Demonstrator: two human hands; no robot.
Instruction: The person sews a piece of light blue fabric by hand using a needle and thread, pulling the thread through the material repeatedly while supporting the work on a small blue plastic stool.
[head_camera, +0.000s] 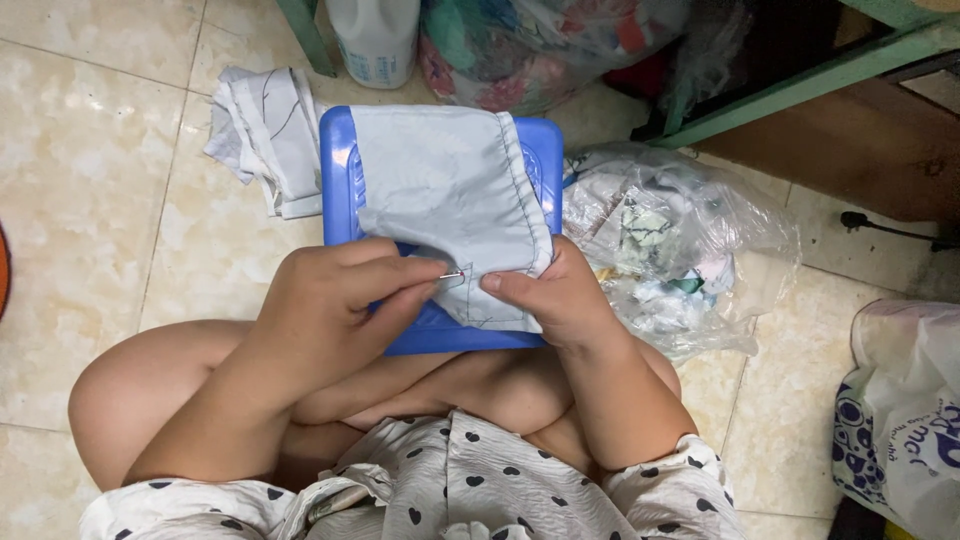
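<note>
Pale grey fabric piece (440, 185) lies draped over a blue plastic stool (340, 180), centre of view, with a stitched hem running down its 3 o'clock edge. Left hand (330, 300), at 7 o'clock of the fabric, has fingers pressed together, pinching a small metal needle-like tool (452, 275) against the cloth's lower edge. Right hand (560, 295), at 5 o'clock, pinches the fabric's lower corner, thumb on top, just beside the tool tip. Folded white cloth (265, 130) rests on the tiled floor (90, 170) at 10 o'clock of the stool. Clear plastic bag of scraps (670, 240) sits at 3 o'clock, touching the stool. White plastic jug (375, 40) stands at 12 o'clock.
</note>
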